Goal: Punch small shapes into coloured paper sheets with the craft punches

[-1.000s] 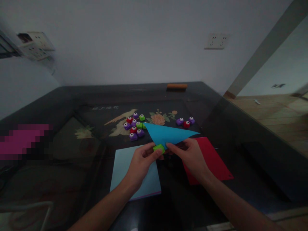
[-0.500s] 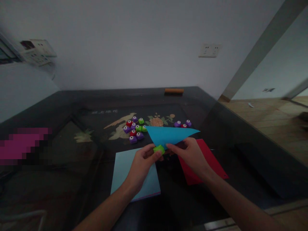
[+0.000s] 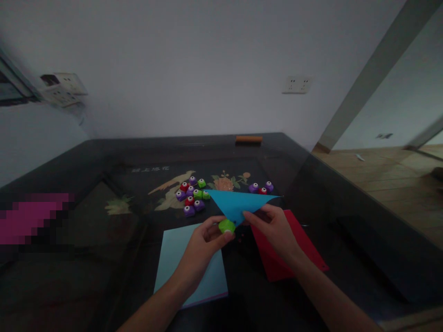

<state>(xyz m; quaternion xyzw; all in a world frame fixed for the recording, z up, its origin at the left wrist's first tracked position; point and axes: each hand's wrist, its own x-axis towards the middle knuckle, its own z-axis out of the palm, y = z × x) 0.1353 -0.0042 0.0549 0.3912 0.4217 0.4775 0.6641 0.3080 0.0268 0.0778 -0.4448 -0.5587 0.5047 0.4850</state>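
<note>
Between finger and thumb, my left hand [image 3: 206,242] grips a small bright green folded-paper piece [image 3: 226,226]. My right hand [image 3: 275,228] pinches a blue sheet of paper folded to a triangle [image 3: 238,203], its long edge facing away from me and its point toward me. That point meets or nearly meets the green piece; the exact contact is hidden. Below my left hand lies a stack of pale blue paper [image 3: 190,272]. A red sheet [image 3: 290,249] is partly under my right hand.
Several purple, red and green pieces with eyes [image 3: 189,201] cluster left of the blue triangle. A few more [image 3: 255,188] sit beyond its right end. An orange-brown stick [image 3: 248,139] lies near the table's [image 3: 155,143] far edge, by the wall with a socket [image 3: 297,85].
The view has tilted slightly upward, so the table sits lower in the picture. The green piece has turned a little in my left hand, and the blue triangle is still pinched in my right.
</note>
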